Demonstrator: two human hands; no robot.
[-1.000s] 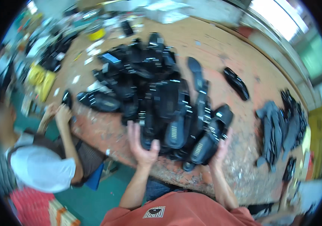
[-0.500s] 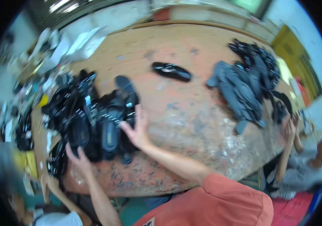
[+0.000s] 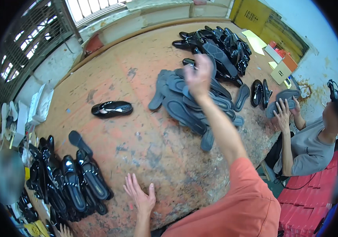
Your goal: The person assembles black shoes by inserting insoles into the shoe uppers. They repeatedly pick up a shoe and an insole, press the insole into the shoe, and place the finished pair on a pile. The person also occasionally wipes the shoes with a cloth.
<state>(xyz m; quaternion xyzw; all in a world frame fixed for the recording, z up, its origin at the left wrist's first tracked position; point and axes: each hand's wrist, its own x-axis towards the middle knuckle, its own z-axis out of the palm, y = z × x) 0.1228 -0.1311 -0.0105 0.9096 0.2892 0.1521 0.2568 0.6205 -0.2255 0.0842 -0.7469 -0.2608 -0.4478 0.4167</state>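
Note:
My left hand [image 3: 141, 196] is open, fingers spread, over the near part of the worn worktable [image 3: 109, 166]; nothing is in it. Stretched far forward, my right hand [image 3: 199, 77] is over the heap of dark grey insoles [image 3: 182, 112], close to the pile of shiny black shoes [image 3: 232, 47]. Its fingers are smeared by motion, so whether they grip anything does not show. A single black shoe [image 3: 112, 109] lies by itself left of the insoles. Several studded black shoes [image 3: 72, 183] stand packed together at the near left, with a loose grey insole [image 3: 80, 142] against them.
At the right a co-worker [image 3: 311, 142] holds grey soles in both hands, beside a pair of black shoes [image 3: 261, 93]. Small boxes [image 3: 281, 69] stand at the back right. Another person's hand [image 3: 65, 231] shows at the lower left. White packaging [image 3: 42, 103] lies at the left edge.
The view has swung right. My right hand has gone from the left shoe heap across to the insole pile. My left hand has come away from the shoes and is now over the table.

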